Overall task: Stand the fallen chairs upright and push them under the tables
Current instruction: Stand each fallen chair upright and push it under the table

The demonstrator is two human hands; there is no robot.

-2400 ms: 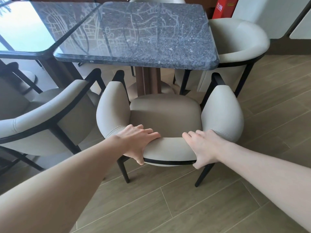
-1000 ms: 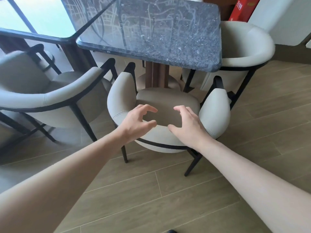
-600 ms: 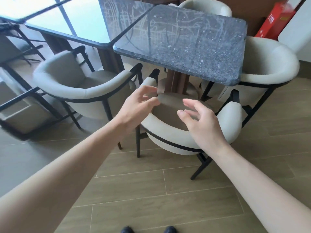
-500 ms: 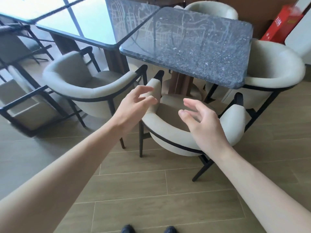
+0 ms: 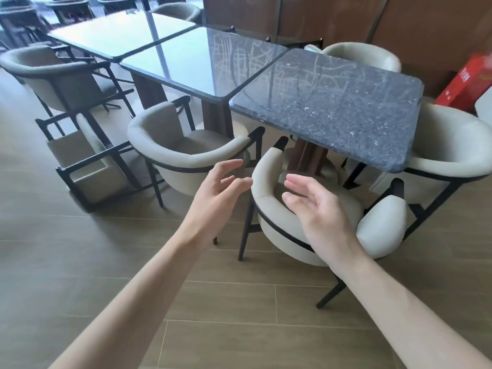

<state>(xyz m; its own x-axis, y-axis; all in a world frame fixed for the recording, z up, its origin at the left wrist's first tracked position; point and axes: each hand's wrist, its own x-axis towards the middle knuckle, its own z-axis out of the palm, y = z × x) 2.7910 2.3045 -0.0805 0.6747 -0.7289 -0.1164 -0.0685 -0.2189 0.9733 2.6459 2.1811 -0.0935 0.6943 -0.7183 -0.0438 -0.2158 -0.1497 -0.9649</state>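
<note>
Head view: hands point(image 5: 269, 201) loose above upright chair point(image 5: 279, 225), not touching.

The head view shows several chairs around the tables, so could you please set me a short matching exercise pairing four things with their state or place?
Things:
1. Nearest chair
2. Fallen chair
3. Red box
4. Left hand

States or places:
A. On its side on the floor, dark frame showing
B. Against the wall at far right
C. In the air, fingers loosely spread, holding nothing
D. Upright, seat partly under the speckled table

Pairs: 1-D, 2-A, 3-B, 4-C
</note>
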